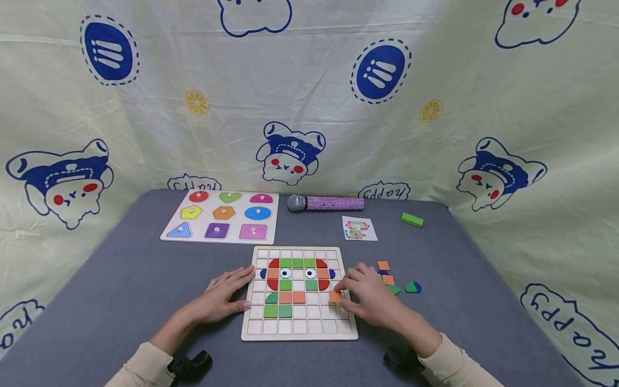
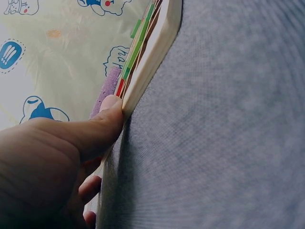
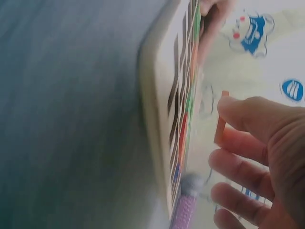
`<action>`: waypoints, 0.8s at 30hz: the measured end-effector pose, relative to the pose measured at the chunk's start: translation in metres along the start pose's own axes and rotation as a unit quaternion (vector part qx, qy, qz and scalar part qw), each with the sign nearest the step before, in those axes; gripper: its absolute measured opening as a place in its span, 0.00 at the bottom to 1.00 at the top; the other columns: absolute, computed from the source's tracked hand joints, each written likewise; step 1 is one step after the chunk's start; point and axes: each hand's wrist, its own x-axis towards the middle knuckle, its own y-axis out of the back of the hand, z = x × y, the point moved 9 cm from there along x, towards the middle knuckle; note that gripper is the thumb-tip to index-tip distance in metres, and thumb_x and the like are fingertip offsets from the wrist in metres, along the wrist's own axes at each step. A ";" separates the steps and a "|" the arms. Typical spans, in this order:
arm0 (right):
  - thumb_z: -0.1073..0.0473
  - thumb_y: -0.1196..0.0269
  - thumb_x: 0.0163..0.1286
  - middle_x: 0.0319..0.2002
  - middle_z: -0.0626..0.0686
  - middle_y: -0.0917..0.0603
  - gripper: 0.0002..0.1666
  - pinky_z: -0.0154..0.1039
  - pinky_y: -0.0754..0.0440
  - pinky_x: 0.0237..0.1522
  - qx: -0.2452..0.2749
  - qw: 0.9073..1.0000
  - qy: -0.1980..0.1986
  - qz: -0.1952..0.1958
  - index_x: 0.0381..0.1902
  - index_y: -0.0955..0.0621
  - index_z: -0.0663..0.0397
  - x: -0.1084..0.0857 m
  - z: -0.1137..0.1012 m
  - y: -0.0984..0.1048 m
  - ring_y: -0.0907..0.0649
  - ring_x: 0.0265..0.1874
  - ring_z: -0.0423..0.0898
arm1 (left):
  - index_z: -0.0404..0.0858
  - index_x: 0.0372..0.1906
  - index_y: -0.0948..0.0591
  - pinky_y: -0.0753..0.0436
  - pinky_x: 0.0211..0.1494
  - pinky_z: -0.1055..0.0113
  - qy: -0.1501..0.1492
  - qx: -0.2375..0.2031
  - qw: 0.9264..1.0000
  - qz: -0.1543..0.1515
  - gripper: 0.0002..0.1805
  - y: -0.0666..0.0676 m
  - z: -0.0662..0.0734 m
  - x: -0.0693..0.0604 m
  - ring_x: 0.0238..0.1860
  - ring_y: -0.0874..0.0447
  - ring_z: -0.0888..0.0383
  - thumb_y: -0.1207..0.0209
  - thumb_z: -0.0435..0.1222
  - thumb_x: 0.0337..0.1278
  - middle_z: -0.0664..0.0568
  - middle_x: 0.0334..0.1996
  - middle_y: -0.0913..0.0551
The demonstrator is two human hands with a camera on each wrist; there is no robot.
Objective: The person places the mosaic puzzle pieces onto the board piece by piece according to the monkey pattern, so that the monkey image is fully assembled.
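Note:
A wooden grid board (image 1: 300,332) lies on the table, bearing red, green, orange and blue tiles and two eye tiles in a figure. My left hand (image 1: 224,295) rests at the board's left edge, its fingers fairly straight; in the left wrist view the thumb (image 2: 107,119) touches the rim. My right hand (image 1: 374,295) pinches an orange square tile (image 3: 221,119) between thumb and finger, over the right side of the grid. Beside that hand lie loose tiles: orange squares (image 1: 383,265), a green piece (image 1: 394,289) and a green-and-blue pair (image 1: 413,287).
Behind the board stand a shape puzzle (image 1: 169,235) at left, a purple glittery microphone (image 1: 333,203), and a printed pattern card (image 1: 360,229). A green block (image 1: 412,220) sits at the back right. A printed curtain (image 1: 309,97) hangs behind the grey table (image 1: 121,301).

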 end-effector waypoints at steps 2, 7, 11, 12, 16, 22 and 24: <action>0.48 0.30 0.55 0.34 0.41 0.21 0.11 0.39 0.32 0.41 -0.002 1.000 0.013 0.002 0.35 0.16 0.42 0.003 -0.011 -0.002 0.30 0.39 0.38 | 0.38 0.71 0.40 0.51 0.66 0.33 0.001 -0.001 1.000 0.000 0.38 0.000 0.000 0.000 0.73 0.50 0.38 0.42 0.47 0.59 0.44 0.73 0.43; 0.45 0.30 0.55 0.33 0.41 0.21 0.12 0.36 0.34 0.40 -0.005 0.999 0.034 -0.002 0.34 0.15 0.41 0.012 -0.034 -0.012 0.33 0.36 0.37 | 0.38 0.72 0.40 0.52 0.67 0.33 0.002 -0.004 1.000 -0.001 0.39 0.001 0.000 0.000 0.73 0.50 0.38 0.42 0.47 0.59 0.45 0.74 0.43; 0.43 0.30 0.54 0.32 0.41 0.22 0.12 0.36 0.34 0.40 -0.008 0.999 0.049 0.006 0.33 0.15 0.41 0.017 -0.048 -0.018 0.32 0.36 0.38 | 0.38 0.72 0.40 0.52 0.67 0.33 0.000 -0.003 1.000 0.000 0.39 0.000 0.000 0.000 0.73 0.50 0.39 0.42 0.47 0.59 0.45 0.74 0.43; 0.43 0.30 0.54 0.32 0.41 0.22 0.12 0.36 0.34 0.39 -0.009 0.999 0.052 0.011 0.32 0.15 0.41 0.019 -0.051 -0.018 0.32 0.36 0.38 | 0.38 0.72 0.40 0.52 0.67 0.34 0.000 -0.002 1.000 0.001 0.39 0.000 -0.001 0.000 0.73 0.50 0.39 0.42 0.47 0.59 0.45 0.74 0.43; 0.44 0.30 0.54 0.32 0.40 0.22 0.11 0.35 0.34 0.39 -0.013 0.998 0.054 0.013 0.32 0.15 0.41 0.023 -0.058 -0.020 0.32 0.36 0.38 | 0.39 0.72 0.40 0.52 0.67 0.34 -0.001 0.001 1.000 0.002 0.39 0.000 -0.001 0.000 0.73 0.50 0.39 0.42 0.48 0.59 0.45 0.74 0.43; 0.46 0.32 0.55 0.32 0.40 0.23 0.10 0.37 0.34 0.41 -0.027 0.999 0.037 -0.021 0.33 0.15 0.40 0.027 -0.063 -0.027 0.32 0.38 0.39 | 0.38 0.72 0.40 0.51 0.67 0.33 -0.001 0.000 1.000 0.002 0.39 0.000 -0.001 0.000 0.73 0.50 0.39 0.42 0.48 0.59 0.45 0.74 0.43; 0.46 0.32 0.55 0.32 0.40 0.22 0.10 0.38 0.33 0.42 -0.031 0.998 0.037 -0.027 0.33 0.15 0.40 0.028 -0.065 -0.029 0.31 0.39 0.40 | 0.38 0.71 0.40 0.52 0.67 0.33 -0.002 -0.001 1.000 0.002 0.39 0.000 -0.001 0.000 0.73 0.50 0.39 0.42 0.48 0.59 0.45 0.73 0.43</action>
